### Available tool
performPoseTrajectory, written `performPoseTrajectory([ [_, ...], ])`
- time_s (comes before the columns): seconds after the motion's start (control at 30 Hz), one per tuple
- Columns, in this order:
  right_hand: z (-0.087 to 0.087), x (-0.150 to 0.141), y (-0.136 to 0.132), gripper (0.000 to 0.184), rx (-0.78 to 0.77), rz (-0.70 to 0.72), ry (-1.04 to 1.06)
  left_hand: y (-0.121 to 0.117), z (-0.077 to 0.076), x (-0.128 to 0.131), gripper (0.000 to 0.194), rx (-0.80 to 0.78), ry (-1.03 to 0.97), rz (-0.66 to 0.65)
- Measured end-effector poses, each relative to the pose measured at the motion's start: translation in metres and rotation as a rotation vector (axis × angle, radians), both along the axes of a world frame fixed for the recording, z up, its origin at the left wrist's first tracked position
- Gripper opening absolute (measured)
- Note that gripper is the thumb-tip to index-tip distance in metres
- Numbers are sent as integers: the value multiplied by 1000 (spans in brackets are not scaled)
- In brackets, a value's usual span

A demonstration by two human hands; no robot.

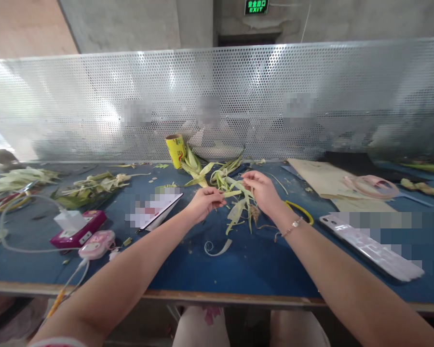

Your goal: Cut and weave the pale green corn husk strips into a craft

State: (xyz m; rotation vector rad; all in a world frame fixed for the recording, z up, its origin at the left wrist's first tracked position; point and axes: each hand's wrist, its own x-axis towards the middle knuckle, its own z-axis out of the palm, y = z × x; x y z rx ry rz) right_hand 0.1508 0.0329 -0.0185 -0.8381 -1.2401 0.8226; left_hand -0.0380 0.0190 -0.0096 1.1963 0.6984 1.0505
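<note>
My left hand point(207, 204) is closed in a pinch on one end of a pale green corn husk strip point(233, 193). Opposite it, my right hand point(261, 189) is also pinched, at the top of a bunch of husk leaves point(237, 212) that hangs and spreads below the fingers. Exactly which leaf those fingertips grip is partly hidden. Just behind the hands lie more green husks point(192, 166), beside a leaning yellow roll point(175, 151). A curled pale strip point(219, 248) rests on the blue table point(238, 274) nearer to me.
Left of my hands are a phone point(161, 208), a purple power strip point(90, 229) with a charger, a pink case point(97, 244) and husk piles point(94, 187). To the right are a phone in a patterned case point(371, 248), cardboard point(321, 180) and a tape roll point(372, 187). A perforated metal screen point(231, 77) stands behind.
</note>
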Motion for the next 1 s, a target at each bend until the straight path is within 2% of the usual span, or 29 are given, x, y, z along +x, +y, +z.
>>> performPoseTrajectory([
  [0.13, -3, 5, 2, 7, 137, -166, -455, 0, 0, -1, 24, 26, -7, -72],
  [0.2, -4, 8, 2, 16, 229, -223, -680, 0, 0, -2, 22, 19, -27, -92],
  [0.27, -5, 9, 0, 28, 328, -197, -830, 0, 0, -2, 21, -4, -68, -85],
  [0.33, -7, 8, -4, 45, 406, -108, -907, 1, 1, -3, 20, -39, -107, -63],
  [0.4, -7, 5, -8, 61, 437, -37, -935, 2, 2, -3, 19, -73, -124, -39],
  [0.47, -7, 1, -13, 64, 444, -13, -923, 2, 2, -3, 18, -98, -122, -22],
  [0.53, -5, -2, -16, 54, 453, -5, -876, 2, 2, -3, 17, -111, -115, -8],
  [0.63, -2, -6, -17, 27, 453, 18, -790, 0, 2, -2, 18, -110, -88, 20],
  [0.7, 0, -6, -16, 15, 444, 21, -736, -1, 3, 0, 19, -104, -46, 44],
  [0.87, 2, -7, -17, 13, 421, 18, -672, -1, 1, 2, 24, -32, 73, 122],
  [1.0, 2, -9, -18, 15, 391, 12, -672, 0, -2, 3, 21, 80, 150, 178],
])
